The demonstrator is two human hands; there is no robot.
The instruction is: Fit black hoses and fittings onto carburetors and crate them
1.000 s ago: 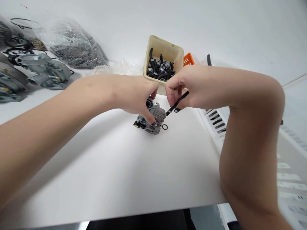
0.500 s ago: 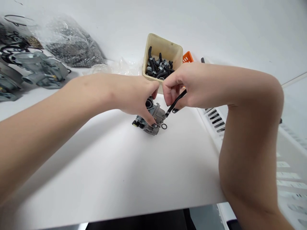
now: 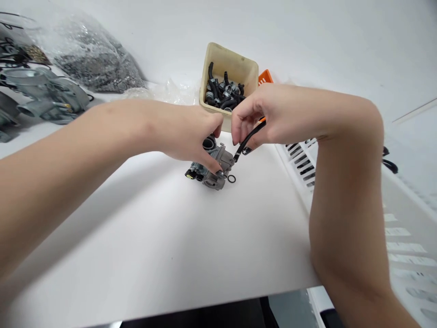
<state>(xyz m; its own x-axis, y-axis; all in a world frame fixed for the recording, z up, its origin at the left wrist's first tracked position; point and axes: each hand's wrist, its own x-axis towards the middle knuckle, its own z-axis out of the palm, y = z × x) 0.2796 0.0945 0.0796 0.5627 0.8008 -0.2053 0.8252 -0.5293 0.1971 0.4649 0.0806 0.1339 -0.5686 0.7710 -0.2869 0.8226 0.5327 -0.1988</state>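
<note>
My left hand (image 3: 201, 136) is wrapped over a grey metal carburetor (image 3: 223, 159) on the white table, its thumb on the near side. At the carburetor's right side, my right hand (image 3: 254, 120) pinches a thin black hose (image 3: 251, 135). The hose's lower end meets the carburetor's right edge; whether it is seated on a fitting is too small to tell. A small black ring (image 3: 231, 179) lies on the table just right of the carburetor.
A cream bin (image 3: 232, 59) of black hoses and clamps stands behind my hands, beside an orange basket (image 3: 265, 77). Bagged grey parts (image 3: 99, 64) and other carburetors (image 3: 51, 93) are at the back left. White slotted baskets (image 3: 300, 164) line the right of the white table (image 3: 170, 246).
The view has shifted slightly, so everything sits a little further left and up. Both hands keep their holds, with little visible change at the hose end.
</note>
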